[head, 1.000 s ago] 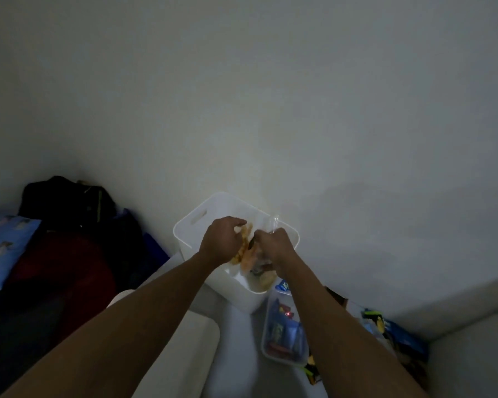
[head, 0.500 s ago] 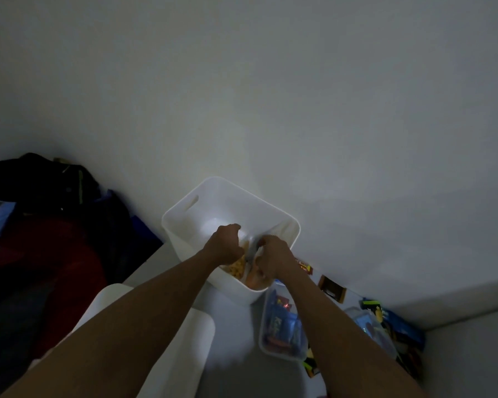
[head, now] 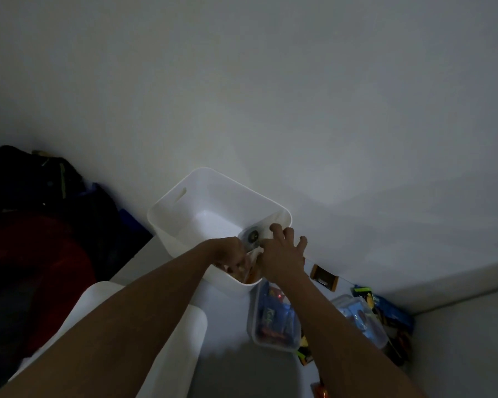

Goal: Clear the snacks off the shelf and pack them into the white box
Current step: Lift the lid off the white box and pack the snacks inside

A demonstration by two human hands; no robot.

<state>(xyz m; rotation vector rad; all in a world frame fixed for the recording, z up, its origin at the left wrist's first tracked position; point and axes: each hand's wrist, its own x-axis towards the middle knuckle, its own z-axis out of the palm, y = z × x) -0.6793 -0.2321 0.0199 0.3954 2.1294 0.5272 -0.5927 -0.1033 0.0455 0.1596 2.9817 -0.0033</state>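
Snacks (head: 249,275) sit in the white box (head: 184,208) against the wall — left hand (head: 230,254) curled on them, right hand (head: 282,254) spread open above; a clear tub (head: 273,317) nearby, its wrapper print too blurred to read.

Premises are presenting as a dim domestic room, likely a bedroom or storage corner. Plain painted wall (head: 270,96) is running behind a white shelf surface (head: 227,366). Dark bags and clothing (head: 41,225) are lying heaped at left. Clear plastic tubs of packaged snacks (head: 273,320) are sitting beside a white box (head: 184,202).
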